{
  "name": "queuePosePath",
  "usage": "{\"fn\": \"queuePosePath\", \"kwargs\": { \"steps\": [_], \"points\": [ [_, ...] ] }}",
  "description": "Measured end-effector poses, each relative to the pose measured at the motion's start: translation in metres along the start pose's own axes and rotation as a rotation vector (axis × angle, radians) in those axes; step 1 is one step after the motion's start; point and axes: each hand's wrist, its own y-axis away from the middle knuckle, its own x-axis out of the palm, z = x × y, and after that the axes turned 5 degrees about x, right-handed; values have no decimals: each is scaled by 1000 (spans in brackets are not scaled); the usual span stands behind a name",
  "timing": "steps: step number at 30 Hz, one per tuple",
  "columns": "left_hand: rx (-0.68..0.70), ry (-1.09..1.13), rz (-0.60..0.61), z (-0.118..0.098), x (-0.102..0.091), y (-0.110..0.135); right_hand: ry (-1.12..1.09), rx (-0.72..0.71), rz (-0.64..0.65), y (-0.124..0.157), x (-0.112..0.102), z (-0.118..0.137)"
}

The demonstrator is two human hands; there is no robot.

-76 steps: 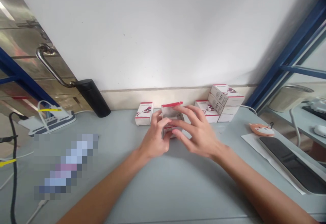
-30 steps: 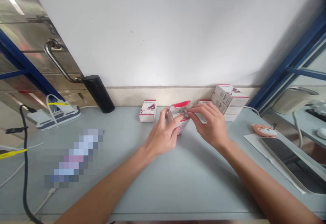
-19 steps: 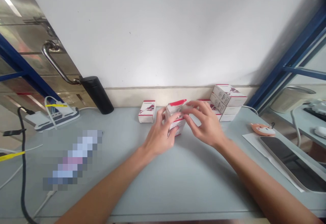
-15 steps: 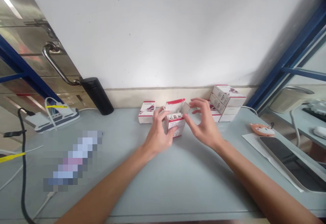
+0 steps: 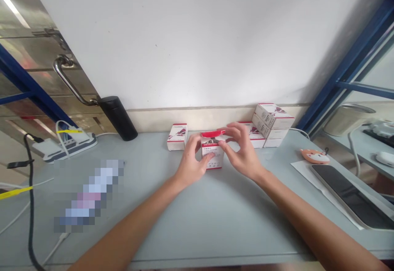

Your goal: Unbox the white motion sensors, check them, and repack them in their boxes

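A small white and red carton (image 5: pixel 212 155) stands upright on the grey table (image 5: pixel 197 221), near the back wall. My left hand (image 5: pixel 191 160) grips its left side, thumb on the front face. My right hand (image 5: pixel 241 150) holds the right side, with its fingers pressing the red top flap (image 5: pixel 213 133) down almost flat. Another carton of the same kind (image 5: pixel 177 136) stands just to the left.
A stack of like cartons (image 5: pixel 272 123) sits at the back right against the wall. A black cylinder (image 5: pixel 117 118) leans at the back left beside a white power strip (image 5: pixel 66 143). A dark tablet (image 5: pixel 351 197) and an orange fox-shaped object (image 5: pixel 314 155) lie at the right.
The carton's top was open with side flaps spread; my right hand has folded them in and brought the red lid down. The carton now faces me squarely.
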Motion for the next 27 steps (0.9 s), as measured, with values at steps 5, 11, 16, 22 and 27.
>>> {"fn": "queuePosePath", "kwargs": {
  "steps": [5, 11, 16, 22, 27],
  "points": [
    [0, 2, -112, 8, 9, 9, 176, -94, 39, -3, -3, 2],
    [90, -65, 11, 9, 4, 7, 192, -115, -29, -4, -6, 9],
    [117, -87, 2, 14, 1, 4, 275, -142, 105, -3, -12, 4],
    [115, -177, -23, 21, -2, 6, 453, -213, 58, 1, -5, -5],
    [63, -148, -76, 21, 3, 5, 323, -132, 48, 4, 1, -11]
  ]
}}
